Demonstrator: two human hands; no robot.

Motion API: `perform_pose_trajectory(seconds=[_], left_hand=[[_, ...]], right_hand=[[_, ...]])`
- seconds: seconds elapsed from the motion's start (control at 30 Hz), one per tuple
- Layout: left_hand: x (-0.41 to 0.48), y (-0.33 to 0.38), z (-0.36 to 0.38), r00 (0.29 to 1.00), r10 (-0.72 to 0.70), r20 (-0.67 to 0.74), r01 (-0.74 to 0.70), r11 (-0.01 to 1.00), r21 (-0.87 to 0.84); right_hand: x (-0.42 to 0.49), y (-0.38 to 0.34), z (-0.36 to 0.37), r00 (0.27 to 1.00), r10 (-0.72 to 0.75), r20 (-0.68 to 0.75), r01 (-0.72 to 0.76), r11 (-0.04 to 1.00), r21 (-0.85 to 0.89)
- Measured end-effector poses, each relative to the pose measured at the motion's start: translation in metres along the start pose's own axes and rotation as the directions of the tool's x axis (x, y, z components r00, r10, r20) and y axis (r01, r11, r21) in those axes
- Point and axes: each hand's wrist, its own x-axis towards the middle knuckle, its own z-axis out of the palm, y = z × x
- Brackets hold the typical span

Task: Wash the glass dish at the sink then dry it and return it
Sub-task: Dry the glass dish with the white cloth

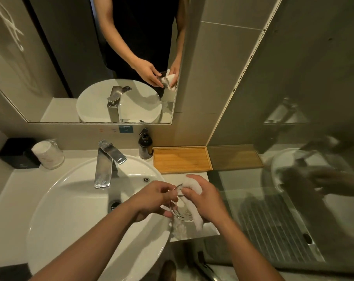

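A black box and wrapped cups stand at the surface's back left corner. The white sink lies under a chrome tap. Over the sink's right rim, the left hand grips the glass dish, tilted with its opening facing left. The right hand presses a white cloth against it. Behind stand a dark pump bottle and an empty wooden tray.
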Motion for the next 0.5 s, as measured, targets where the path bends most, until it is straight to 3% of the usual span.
perform_pose_trajectory(seconds=[0.2,0.4,0.5], left_hand=[[0.002,-0.013,0.013,0.991,-0.002,-0.136,-0.011,0.995,-0.097],[0.002,-0.031,0.046,0.95,-0.026,-0.311,-0.085,0.938,-0.336],[0.001,-0.033,0.052,0.952,-0.042,-0.304,-0.084,0.918,-0.387]], right_hand=[[-0.002,-0.003,0.007,0.998,0.002,-0.066,0.004,0.997,0.083],[-0.009,0.003,0.022,0.952,0.16,-0.259,-0.073,0.946,0.316],[-0.008,0.005,0.022,0.945,0.186,-0.271,-0.082,0.932,0.354]])
